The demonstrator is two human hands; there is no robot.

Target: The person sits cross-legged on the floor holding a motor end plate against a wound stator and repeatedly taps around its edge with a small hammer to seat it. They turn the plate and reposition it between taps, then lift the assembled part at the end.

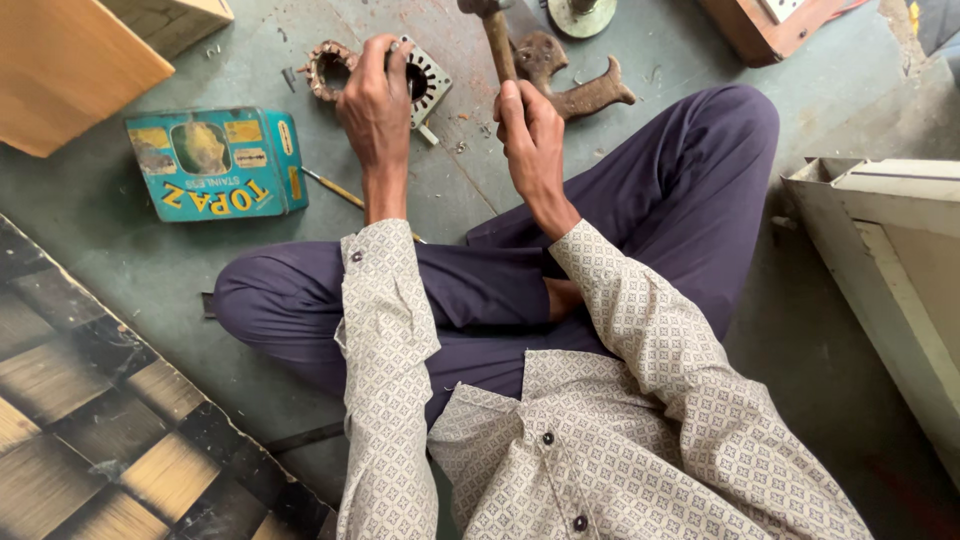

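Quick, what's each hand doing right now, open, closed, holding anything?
Left hand: closed on the round slotted metal plate on the floor.
Right hand: closed around the wooden-handled hammer, held upright.

The right hand (530,135) grips a wooden-handled hammer (494,35); just left of that grip, the left hand (375,105) pins a slotted metal disc (425,80).
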